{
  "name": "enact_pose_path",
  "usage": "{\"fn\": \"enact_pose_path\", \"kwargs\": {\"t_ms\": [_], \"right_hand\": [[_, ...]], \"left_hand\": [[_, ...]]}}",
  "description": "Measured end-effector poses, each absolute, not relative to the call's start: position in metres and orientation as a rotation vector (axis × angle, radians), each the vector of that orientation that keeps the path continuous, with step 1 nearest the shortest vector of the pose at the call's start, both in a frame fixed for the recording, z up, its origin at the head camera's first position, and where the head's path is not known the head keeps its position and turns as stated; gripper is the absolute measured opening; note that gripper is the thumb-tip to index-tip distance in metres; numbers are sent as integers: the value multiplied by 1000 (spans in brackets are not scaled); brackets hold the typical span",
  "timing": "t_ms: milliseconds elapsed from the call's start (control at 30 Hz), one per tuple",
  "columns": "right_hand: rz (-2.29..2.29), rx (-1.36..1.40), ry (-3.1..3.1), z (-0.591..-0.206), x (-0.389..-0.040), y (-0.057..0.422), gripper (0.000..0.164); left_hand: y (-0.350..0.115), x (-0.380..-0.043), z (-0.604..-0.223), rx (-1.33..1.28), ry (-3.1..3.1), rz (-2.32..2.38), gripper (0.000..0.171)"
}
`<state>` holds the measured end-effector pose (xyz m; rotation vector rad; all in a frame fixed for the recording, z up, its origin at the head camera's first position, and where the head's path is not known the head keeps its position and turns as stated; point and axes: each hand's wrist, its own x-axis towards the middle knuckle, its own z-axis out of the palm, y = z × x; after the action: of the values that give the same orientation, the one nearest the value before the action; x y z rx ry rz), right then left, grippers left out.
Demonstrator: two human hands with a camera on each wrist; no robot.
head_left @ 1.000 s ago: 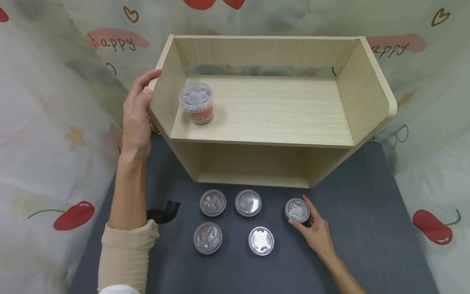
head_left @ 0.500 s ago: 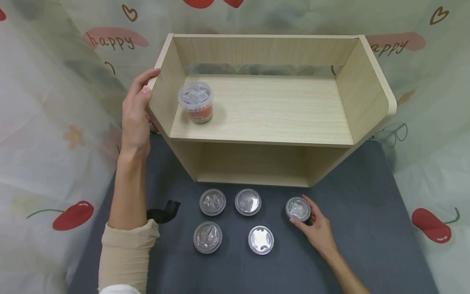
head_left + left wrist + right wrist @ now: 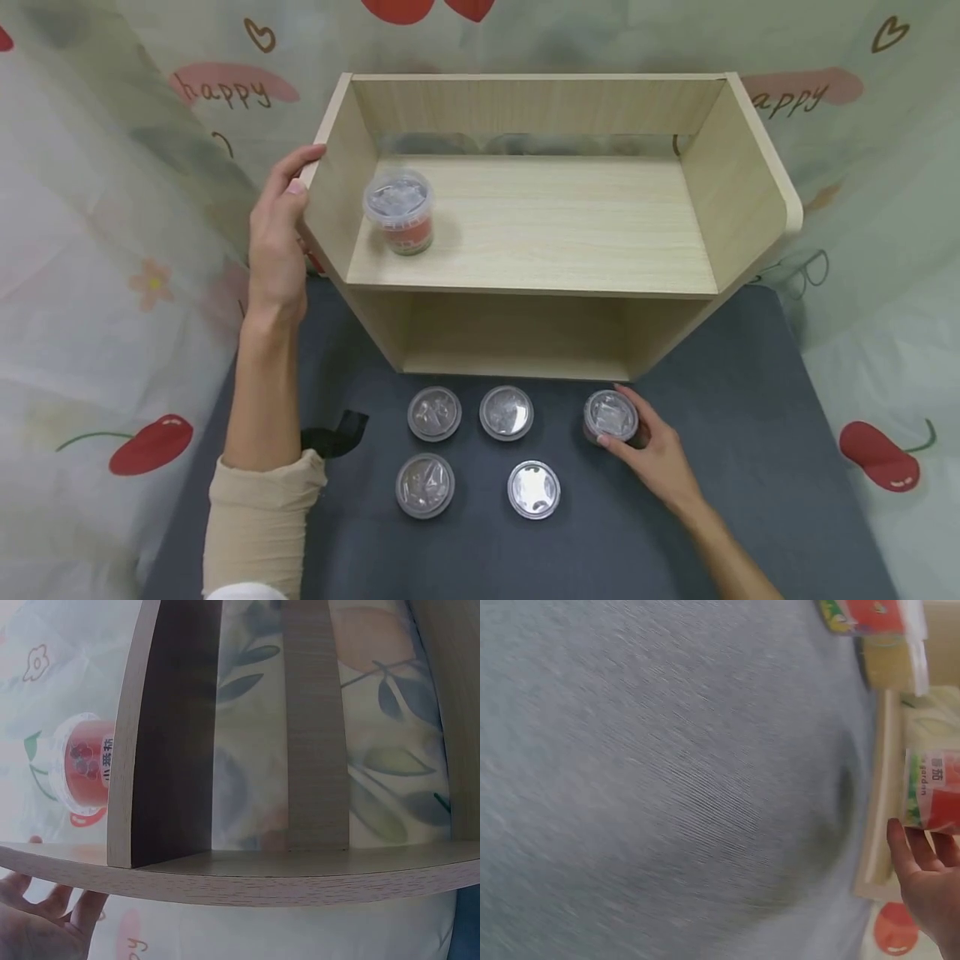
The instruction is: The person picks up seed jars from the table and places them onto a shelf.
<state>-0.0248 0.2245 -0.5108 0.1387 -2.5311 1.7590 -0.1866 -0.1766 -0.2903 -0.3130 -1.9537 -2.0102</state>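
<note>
In the head view, my left hand (image 3: 277,237) grips the left side panel of a pale wooden shelf unit (image 3: 525,225). The left wrist view has those fingers (image 3: 88,911) at the panel's edge. A clear lidded plastic cup (image 3: 408,236) with a red label stands on the upper board, near that panel. My right hand (image 3: 663,458) holds another such cup (image 3: 611,414) by its sides, in front of the unit's lower right corner. From the right wrist, this cup (image 3: 939,787) shows a red and green label and hangs above the table.
Several more lidded cups stand on the dark grey table (image 3: 600,542), including a front right cup (image 3: 534,490) and a back left cup (image 3: 435,413). A black strap (image 3: 337,433) lies by the left forearm. Printed curtains (image 3: 97,292) surround the table.
My right hand has raised the cup and moved it slightly toward the shelf unit. The left hand keeps its grip on the side panel.
</note>
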Motion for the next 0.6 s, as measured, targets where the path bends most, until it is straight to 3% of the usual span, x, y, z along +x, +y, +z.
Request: {"fn": "enact_pose_path", "kwargs": {"t_ms": [233, 600], "right_hand": [[1727, 222, -2545, -517, -35, 234, 79], [1743, 359, -2484, -494, -39, 230, 87]], "left_hand": [[-176, -186, -291, -298, -1979, -1984, 42], [-176, -186, -291, -300, -1968, -1984, 42]]}}
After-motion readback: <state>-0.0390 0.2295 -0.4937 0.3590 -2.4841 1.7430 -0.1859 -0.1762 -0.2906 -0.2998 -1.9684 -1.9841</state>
